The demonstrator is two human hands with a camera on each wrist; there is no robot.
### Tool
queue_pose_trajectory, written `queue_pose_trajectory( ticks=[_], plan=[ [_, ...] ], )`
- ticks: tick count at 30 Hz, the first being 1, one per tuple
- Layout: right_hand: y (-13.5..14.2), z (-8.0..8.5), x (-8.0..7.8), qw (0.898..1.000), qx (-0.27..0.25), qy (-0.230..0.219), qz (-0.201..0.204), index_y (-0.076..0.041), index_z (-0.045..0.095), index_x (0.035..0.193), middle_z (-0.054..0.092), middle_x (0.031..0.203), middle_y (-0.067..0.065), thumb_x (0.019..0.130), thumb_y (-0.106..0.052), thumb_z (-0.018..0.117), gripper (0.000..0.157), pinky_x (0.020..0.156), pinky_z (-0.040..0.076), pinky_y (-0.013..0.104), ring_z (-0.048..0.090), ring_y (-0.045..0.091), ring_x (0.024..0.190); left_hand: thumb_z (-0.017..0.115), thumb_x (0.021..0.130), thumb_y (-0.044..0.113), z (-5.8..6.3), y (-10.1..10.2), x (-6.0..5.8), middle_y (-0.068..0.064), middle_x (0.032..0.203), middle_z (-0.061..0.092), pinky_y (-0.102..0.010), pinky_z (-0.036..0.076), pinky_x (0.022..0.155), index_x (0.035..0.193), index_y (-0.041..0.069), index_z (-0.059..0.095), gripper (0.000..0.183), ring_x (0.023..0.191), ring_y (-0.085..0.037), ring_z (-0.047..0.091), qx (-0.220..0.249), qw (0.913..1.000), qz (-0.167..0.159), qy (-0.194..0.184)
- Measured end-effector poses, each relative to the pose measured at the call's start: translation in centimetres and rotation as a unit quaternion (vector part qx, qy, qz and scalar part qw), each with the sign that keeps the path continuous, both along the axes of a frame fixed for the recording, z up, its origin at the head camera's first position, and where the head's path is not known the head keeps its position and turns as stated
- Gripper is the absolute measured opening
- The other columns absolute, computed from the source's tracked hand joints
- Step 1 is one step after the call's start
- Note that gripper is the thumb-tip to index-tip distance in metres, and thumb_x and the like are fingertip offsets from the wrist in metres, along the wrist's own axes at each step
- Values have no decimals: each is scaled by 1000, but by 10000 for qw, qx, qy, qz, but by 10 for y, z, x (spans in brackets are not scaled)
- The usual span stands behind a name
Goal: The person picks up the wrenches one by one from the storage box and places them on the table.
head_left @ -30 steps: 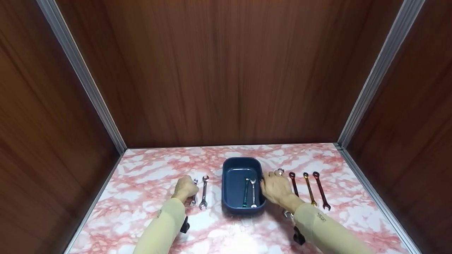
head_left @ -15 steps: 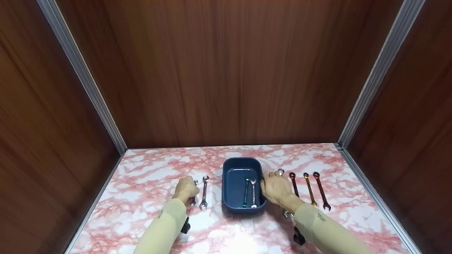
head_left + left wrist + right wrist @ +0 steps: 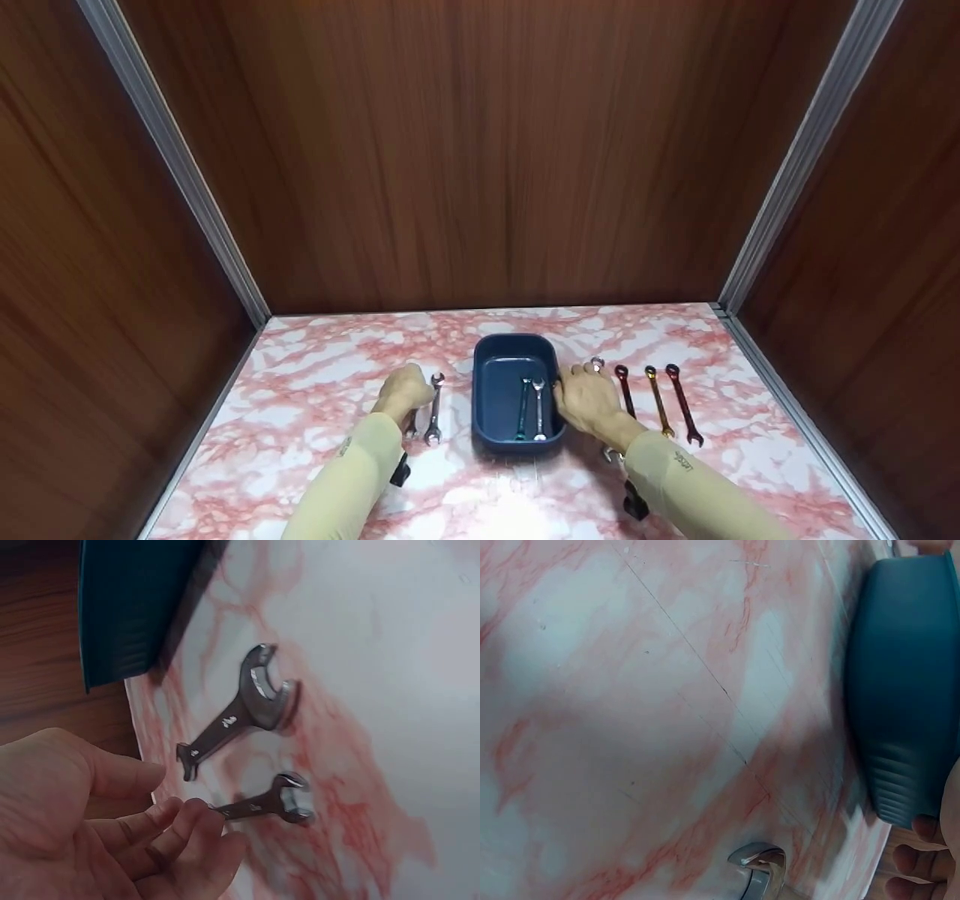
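Note:
My left hand (image 3: 403, 391) hovers over two silver wrenches left of the box. In the left wrist view its fingers curve loosely, thumb apart, with no visible grip. The smaller wrench (image 3: 259, 806) lies partly behind the fingertips, and the larger wrench (image 3: 225, 727) runs past the thumb's tip. My right hand (image 3: 587, 396) rests by the right wall of a dark blue box (image 3: 517, 448), its thumb near the rim. Inside that box are a green wrench (image 3: 523, 409) and a silver wrench (image 3: 538, 411). Under the right hand another silver wrench (image 3: 765, 862) is mostly hidden.
Right of the right hand lie a dark red wrench (image 3: 625, 386), a gold wrench (image 3: 658, 401) and a longer red wrench (image 3: 683, 405). Brown wood-grain panels (image 3: 495, 157) enclose the pink-and-white marbled table (image 3: 322, 367) at the back and sides.
My left hand has shifted a little right and away from me, now covering the smaller wrench's far end. The right hand, the box and the wrenches stay put.

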State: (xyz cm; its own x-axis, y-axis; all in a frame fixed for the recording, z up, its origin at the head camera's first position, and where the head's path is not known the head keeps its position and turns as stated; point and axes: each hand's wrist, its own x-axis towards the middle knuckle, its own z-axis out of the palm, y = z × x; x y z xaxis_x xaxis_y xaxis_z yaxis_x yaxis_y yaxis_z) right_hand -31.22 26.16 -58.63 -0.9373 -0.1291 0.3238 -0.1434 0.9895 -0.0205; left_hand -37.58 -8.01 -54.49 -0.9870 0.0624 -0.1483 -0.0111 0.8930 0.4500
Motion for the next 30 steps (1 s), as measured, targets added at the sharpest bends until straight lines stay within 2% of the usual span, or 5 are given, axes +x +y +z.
queue_pose_trajectory(
  ticks=[6, 13, 20, 26, 30],
  plan=[
    [0, 0, 0, 10000, 27, 24, -7, -3, 69, 117, 76, 108, 22, 110, -31, 63, 30, 95, 55, 59, 70, 44, 106, 72, 86, 15, 9, 10, 1, -17, 113, 79, -52, 62, 98, 92, 7, 72, 10, 106, -33, 75, -203, 9995, -213, 128],
    [0, 1, 1, 9999, 37, 121, 28, -3, 68, 112, 76, 104, 22, 109, -30, 64, 27, 92, 56, 57, 70, 45, 104, 73, 86, 16, 21, 21, 5, -14, 102, 80, -52, 62, 93, 78, 12, 66, 11, 99, -32, 76, -224, 9977, -474, 421],
    [0, 0, 0, 9999, 124, 7, 7, -4, 69, 114, 75, 105, 22, 110, -31, 63, 28, 93, 56, 58, 71, 44, 105, 74, 87, 20, 27, 32, 7, -12, 103, 80, -53, 63, 93, 83, 14, 68, 9, 105, -34, 78, -333, 9970, -561, 416],
    [0, 0, 1, 10000, 57, 55, 12, -3, 69, 113, 75, 105, 22, 109, -31, 63, 28, 94, 55, 59, 70, 44, 105, 77, 86, 22, 30, 40, 7, -9, 95, 78, -49, 61, 86, 78, 15, 67, 15, 94, -28, 74, -261, 9962, -643, 531],
    [0, 1, 0, 10000, 38, 42, 0, -4, 69, 113, 75, 105, 21, 109, -31, 63, 28, 94, 55, 58, 70, 44, 105, 78, 86, 23, 34, 46, 9, -10, 95, 78, -50, 61, 85, 82, 12, 70, 14, 94, -31, 75, -196, 9950, -739, 641]
  ],
)
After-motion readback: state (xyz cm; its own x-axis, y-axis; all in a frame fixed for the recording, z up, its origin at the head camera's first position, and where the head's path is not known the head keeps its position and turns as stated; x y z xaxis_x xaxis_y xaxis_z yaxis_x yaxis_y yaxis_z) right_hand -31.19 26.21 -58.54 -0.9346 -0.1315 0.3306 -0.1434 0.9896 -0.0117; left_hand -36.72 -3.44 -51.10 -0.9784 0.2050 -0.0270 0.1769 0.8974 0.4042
